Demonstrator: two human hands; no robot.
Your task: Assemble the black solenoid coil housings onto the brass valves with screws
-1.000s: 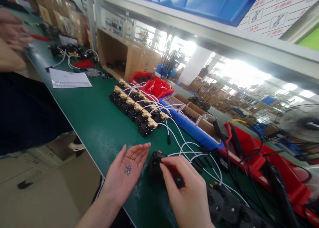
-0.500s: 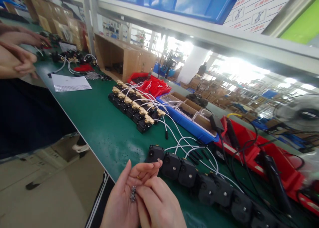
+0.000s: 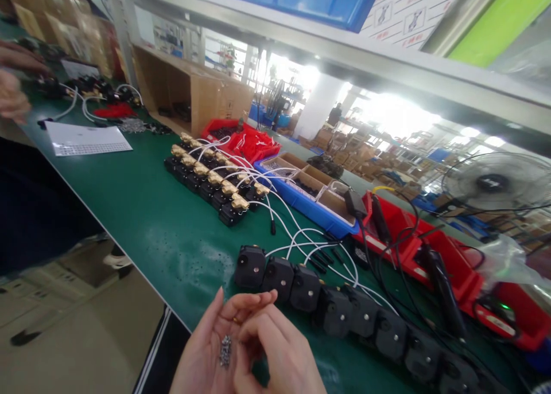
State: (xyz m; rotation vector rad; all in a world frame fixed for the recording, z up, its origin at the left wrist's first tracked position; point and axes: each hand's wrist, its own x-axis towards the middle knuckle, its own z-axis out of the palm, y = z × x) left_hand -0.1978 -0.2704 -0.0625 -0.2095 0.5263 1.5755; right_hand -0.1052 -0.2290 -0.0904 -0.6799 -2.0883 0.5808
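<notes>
My left hand (image 3: 202, 354) is cupped palm up at the bottom of the view, with a small pile of metal screws (image 3: 225, 351) lying in it. Over that palm, beside the screws, my right hand (image 3: 282, 348) has its thumb and fingers bent together; whatever is between the fingertips is hidden. Just beyond the hands, a row of black plastic housings (image 3: 306, 289) runs to the lower right, each showing a silver screw head. White cables (image 3: 297, 233) trail behind them. Farther off stand rows of black units with brass valve bodies (image 3: 215, 178).
A blue tray (image 3: 301, 202) with compartments of small parts stands behind the cables. Red bins (image 3: 439, 262) with black power tools (image 3: 443, 291) and cords are at right. A cardboard box (image 3: 210, 90) and a paper sheet (image 3: 88, 139) lie farther left. Another person's hands (image 3: 12, 96) are at far left.
The view has turned a little to the right, so the bench items sit farther left. My right fingers have drawn slightly away from the screws, which now show more fully in my left palm.
</notes>
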